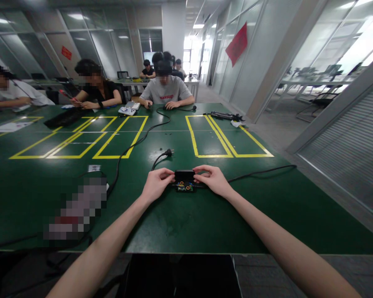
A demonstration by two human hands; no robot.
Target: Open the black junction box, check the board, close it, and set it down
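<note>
Between my two hands is a black plastic cover [185,174], tilted up on edge. My left hand [157,182] pinches its left end, and my right hand [211,179] pinches its right end. Just below it, on the green table, sits an opened power adapter [185,187]. Its circuit board shows ring-shaped coils and small coloured parts. Cables run out from both sides of the adapter. Whether the cover touches the adapter's lower half is too small to tell. Beyond my left hand lies a black mains plug [169,152] on its short cable.
A blurred-out long object [81,207] lies at left, near a numbered label [94,168]. One black cable [143,138] crosses the table; another cable [264,170] extends right. Yellow tape rectangles [214,156] mark the surface. A folded black tripod [225,116] lies far right. A person [166,89] sits opposite.
</note>
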